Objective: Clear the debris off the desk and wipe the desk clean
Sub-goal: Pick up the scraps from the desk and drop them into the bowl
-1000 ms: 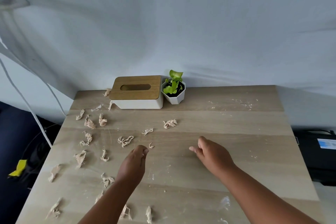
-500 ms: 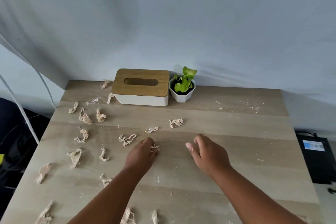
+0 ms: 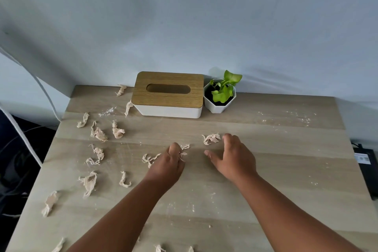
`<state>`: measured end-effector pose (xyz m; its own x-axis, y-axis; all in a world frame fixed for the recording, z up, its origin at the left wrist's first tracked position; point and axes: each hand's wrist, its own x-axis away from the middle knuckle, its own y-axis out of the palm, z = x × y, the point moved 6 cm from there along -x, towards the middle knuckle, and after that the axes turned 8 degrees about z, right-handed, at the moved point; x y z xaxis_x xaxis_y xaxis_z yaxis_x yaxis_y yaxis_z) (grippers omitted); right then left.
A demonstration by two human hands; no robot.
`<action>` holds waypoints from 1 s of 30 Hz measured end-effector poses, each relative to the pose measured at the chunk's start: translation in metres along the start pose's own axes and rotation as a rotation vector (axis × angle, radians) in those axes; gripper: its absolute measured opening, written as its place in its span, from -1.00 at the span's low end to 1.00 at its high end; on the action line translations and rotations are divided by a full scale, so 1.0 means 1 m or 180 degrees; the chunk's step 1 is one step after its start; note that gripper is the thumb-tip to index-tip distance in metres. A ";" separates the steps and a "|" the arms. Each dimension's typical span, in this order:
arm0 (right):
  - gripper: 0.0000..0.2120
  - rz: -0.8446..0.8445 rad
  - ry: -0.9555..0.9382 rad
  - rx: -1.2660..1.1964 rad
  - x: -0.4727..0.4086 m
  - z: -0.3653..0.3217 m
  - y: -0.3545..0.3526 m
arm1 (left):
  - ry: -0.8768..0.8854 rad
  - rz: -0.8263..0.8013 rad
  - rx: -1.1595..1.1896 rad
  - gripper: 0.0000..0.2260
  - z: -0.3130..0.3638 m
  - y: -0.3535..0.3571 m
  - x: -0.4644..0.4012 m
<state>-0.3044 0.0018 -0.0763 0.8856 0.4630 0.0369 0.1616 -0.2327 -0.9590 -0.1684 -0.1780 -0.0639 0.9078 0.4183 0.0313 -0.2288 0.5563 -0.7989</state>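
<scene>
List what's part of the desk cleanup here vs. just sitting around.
Job: paper scraps, white crumbs, desk, left hand gripping a scrap, right hand.
Sitting around: tissue box, potted plant, black device, white cable.

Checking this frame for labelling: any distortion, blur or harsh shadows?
Head view: wide-angle bend curves the desk edges; light is soft, with faint shadows beside the tissue box and plant pot; both hands and the scraps look sharp.

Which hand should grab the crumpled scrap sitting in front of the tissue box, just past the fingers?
Probably the right hand. Its open fingers lie right beside that scrap, while the left hand already pinches another scrap and sits farther away.
</scene>
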 end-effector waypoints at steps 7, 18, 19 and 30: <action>-0.23 0.0063 0.0170 0.0068 -0.021 -0.019 0.010 | 0.0119 -0.0061 -0.0472 -0.82 -0.006 -0.003 -0.020; -0.73 0.0387 -0.0282 0.0411 -0.026 -0.042 0.020 | 0.0579 -0.0183 -0.1302 -0.90 -0.002 0.008 -0.030; -0.76 0.0385 -0.0286 0.0460 -0.025 -0.042 0.020 | 0.0685 -0.0157 -0.1346 -0.88 0.000 0.008 -0.029; -0.86 0.0039 0.0015 0.0152 0.010 -0.029 0.011 | 0.0151 -0.0060 -0.0713 -0.91 -0.009 0.003 -0.028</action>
<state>-0.2816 -0.0213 -0.0782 0.8894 0.4563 0.0262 0.1299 -0.1973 -0.9717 -0.1911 -0.1944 -0.0728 0.9279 0.3721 0.0233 -0.1327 0.3881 -0.9120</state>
